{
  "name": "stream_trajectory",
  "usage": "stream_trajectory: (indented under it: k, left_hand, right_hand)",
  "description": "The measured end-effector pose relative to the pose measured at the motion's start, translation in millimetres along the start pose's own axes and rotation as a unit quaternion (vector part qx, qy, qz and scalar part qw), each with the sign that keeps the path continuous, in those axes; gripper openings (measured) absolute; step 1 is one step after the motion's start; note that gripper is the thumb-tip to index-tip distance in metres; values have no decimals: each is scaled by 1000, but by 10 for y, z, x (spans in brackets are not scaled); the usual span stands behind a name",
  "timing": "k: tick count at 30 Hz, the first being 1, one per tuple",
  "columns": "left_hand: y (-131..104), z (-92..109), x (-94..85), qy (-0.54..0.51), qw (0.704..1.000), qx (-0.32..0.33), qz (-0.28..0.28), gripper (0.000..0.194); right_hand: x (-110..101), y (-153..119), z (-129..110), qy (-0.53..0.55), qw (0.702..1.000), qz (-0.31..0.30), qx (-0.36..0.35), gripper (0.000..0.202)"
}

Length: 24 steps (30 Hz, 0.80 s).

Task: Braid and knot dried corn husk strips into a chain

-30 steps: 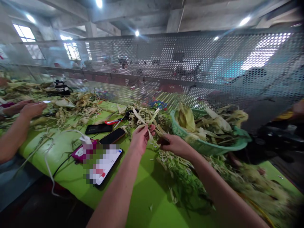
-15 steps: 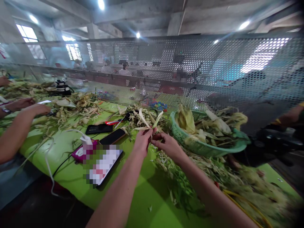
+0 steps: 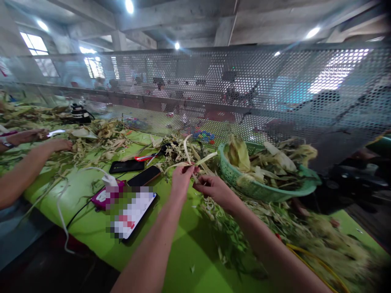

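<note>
My left hand (image 3: pixel 182 177) is closed, pinching several pale corn husk strips (image 3: pixel 187 149) that fan out above its fingertips. Close by on its right, my right hand (image 3: pixel 212 188) is closed too, with thumb and finger on the lower end of the husk strips. How the strips cross inside the fingers is hidden. Both hands are held above the green table (image 3: pixel 183 260), just left of a green plastic basket (image 3: pixel 244 183) heaped with dried husks (image 3: pixel 279 156).
To the left lie two dark phones (image 3: pixel 126 166), a lit phone (image 3: pixel 137 213), a purple power strip (image 3: pixel 106 195) with a white plug, and a red cutter (image 3: pixel 145 157). Loose husks (image 3: pixel 324 236) cover the right side. Another person's hands (image 3: pixel 59 145) work at far left. A perforated metal screen (image 3: pixel 183 93) stands behind.
My right hand has shifted slightly down from my left. The husk strips have turned and spread more to the right. At far left, the other person's nearer hand has moved right.
</note>
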<state>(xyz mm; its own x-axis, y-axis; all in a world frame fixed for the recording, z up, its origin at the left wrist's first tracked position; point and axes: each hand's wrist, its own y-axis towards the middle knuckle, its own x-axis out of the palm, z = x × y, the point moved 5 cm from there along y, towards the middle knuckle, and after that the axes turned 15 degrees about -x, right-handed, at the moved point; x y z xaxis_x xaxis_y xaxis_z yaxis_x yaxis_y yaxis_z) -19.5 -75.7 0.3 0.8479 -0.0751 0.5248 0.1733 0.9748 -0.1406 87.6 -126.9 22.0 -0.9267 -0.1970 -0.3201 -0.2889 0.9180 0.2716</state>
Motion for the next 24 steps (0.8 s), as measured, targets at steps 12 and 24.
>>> stream_trajectory:
  k: [12, 24]
  left_hand:
    - [-136, -23, 208, 77, 988, -59, -121, 18]
    - [-132, -45, 189, 40, 991, -81, -100, 24]
  right_hand:
    - [-606, -20, -350, -287, 940, 107, -147, 23]
    - [-653, 31, -124, -259, 959, 73, -95, 23]
